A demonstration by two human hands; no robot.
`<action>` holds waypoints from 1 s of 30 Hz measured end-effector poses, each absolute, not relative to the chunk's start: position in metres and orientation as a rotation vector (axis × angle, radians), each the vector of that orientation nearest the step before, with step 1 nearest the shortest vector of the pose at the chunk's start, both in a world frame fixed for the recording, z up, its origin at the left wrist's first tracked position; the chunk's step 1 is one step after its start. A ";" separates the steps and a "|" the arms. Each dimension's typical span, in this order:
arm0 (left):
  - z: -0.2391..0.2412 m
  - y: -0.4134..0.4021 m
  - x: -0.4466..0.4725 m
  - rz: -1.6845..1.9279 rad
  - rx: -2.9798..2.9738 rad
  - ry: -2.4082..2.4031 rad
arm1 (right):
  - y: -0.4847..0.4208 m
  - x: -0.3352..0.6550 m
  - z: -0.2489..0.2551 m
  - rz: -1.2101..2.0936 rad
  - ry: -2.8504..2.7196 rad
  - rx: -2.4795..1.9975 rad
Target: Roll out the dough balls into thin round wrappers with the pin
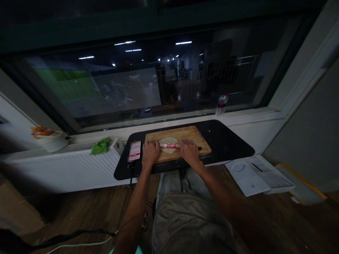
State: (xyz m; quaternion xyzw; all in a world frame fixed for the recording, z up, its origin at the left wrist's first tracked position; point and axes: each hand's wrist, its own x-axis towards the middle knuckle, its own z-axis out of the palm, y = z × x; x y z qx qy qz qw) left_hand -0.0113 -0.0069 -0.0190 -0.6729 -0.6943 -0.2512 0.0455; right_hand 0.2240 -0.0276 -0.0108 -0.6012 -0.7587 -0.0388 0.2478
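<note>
A rolling pin [169, 145] with a red and white label lies level across a flattened round of dough [168, 140]. Under the dough is a wooden cutting board [180, 132] on a small black table [227, 141]. My left hand [150, 151] is closed round the pin's left end, and my right hand [189, 150] is closed round its right end. The pin covers the middle of the dough; pale edges show above and below it. Left of the board, close to my left hand, lies a pink and white card or packet [135, 151], partly blurred out.
A clear bottle [221, 104] stands on the windowsill at the right. On the left, a green cloth [101, 146] lies on the radiator [87, 168] near a white pot [53, 141]. An open white box [254, 174] rests on the floor to the right. Cables cross the floor at lower left.
</note>
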 end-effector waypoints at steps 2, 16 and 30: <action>-0.018 -0.008 -0.011 -0.733 -2.052 -2.107 | -0.031 0.225 -0.013 -0.122 -2.075 -1.614; -0.016 -0.010 -0.009 -0.610 -2.005 -2.099 | -0.070 0.221 -0.034 -0.170 -2.034 -1.495; -0.020 -0.011 -0.008 -0.729 -1.996 -2.069 | 0.005 0.222 -0.004 -0.171 -2.151 -1.717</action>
